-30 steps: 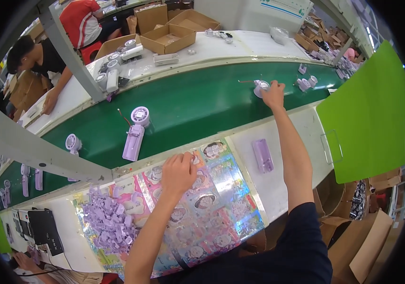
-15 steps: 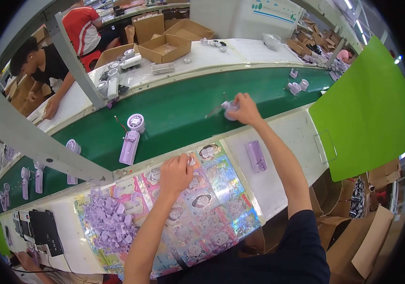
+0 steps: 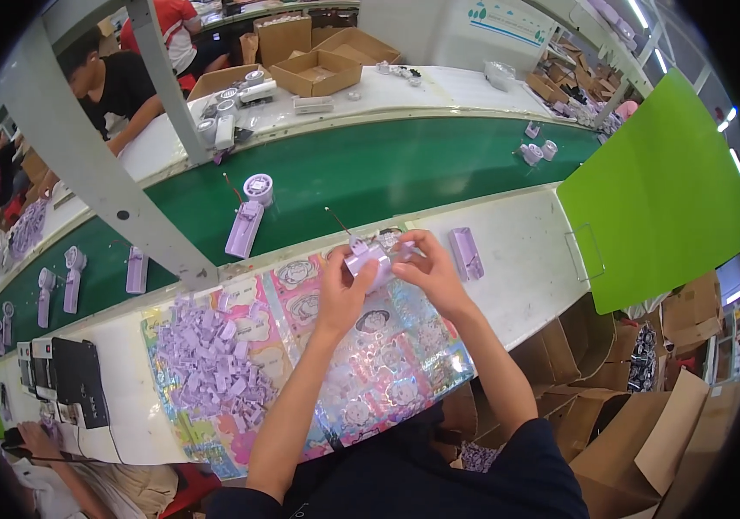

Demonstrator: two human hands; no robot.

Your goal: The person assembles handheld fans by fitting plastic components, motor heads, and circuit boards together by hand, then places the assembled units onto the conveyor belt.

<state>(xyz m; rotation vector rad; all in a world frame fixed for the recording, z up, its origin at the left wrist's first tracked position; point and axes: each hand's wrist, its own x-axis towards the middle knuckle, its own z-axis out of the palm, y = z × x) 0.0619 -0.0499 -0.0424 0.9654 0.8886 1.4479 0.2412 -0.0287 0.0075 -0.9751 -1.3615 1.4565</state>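
Observation:
Over the patterned mat [image 3: 361, 385], a lilac fan head [image 3: 373, 263] with a thin wire sticking up is between my hands. My left hand [image 3: 341, 298] is closed round its left side, thumb across the front. At its right side, my right hand [image 3: 436, 275] grips it with thumb and fingers; the part between those fingers is partly hidden. Right of that hand, a lilac handle shell [image 3: 466, 254] lies on the white table. A heap of small lilac plastic parts [image 3: 214, 368] covers the mat's left side.
Beyond the mat runs a green conveyor belt [image 3: 448, 160] bearing a lilac handheld fan [image 3: 245, 227] and more fan parts. A grey metal post [image 3: 119, 203] rises at left. A green panel [image 3: 647, 199] stands at right, above cardboard boxes [image 3: 638, 441]. Other people sit nearby.
My right hand has brought the fan head from the belt back over the mat. My left hand has risen from the mat and taken hold of it too. The view has shifted slightly.

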